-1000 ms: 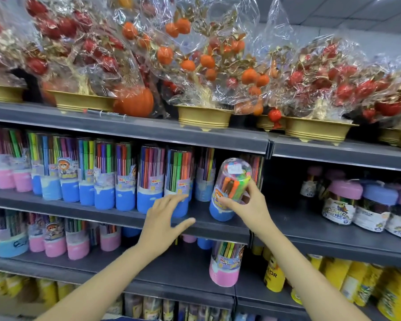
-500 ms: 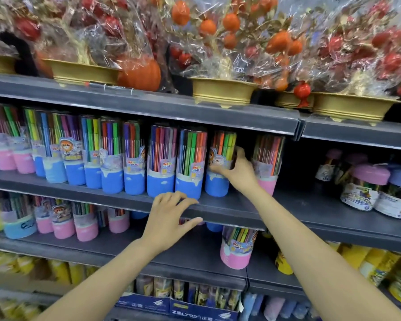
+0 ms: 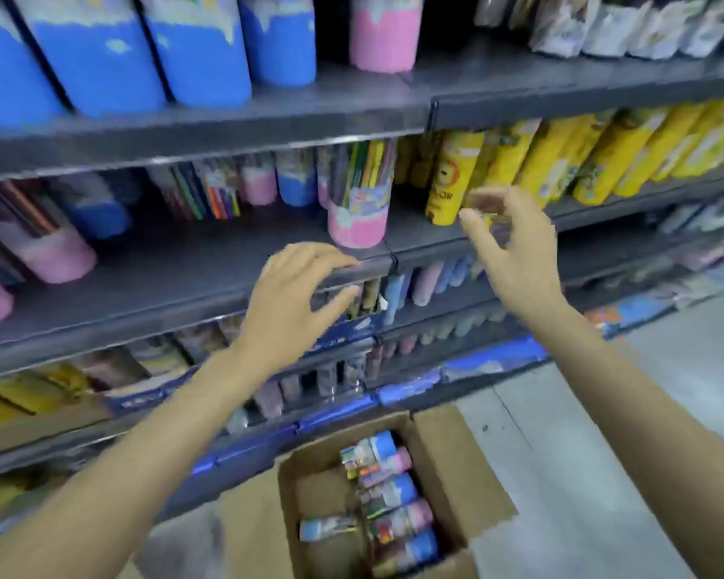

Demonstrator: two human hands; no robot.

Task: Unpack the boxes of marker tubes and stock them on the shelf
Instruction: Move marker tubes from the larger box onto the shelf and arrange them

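Note:
An open cardboard box [image 3: 465,474] stands on the floor below me, with several marker tubes [image 3: 387,499] lying inside, blue and pink ended. My left hand [image 3: 293,302] hangs in front of the grey shelf edge [image 3: 185,302], fingers spread and loosely curved, holding nothing. My right hand [image 3: 515,252] hovers to its right, fingers relaxed and empty, in front of the yellow tubes [image 3: 452,181]. A pink-based marker tube [image 3: 358,211] stands at the shelf's front edge just above my left hand. Blue-based tubes [image 3: 201,48] line the shelf above.
Pink and blue tubes [image 3: 55,248] fill the left of the middle shelf. Yellow tubes [image 3: 602,156] lean in a row at right. Lower shelves hold small packs behind blue price strips [image 3: 414,390]. Grey floor [image 3: 602,453] lies to the right of the box.
My right hand has let go of the blue-based tube on the upper shelf and come down empty. The view has tilted down, and the box on the floor has come into sight.

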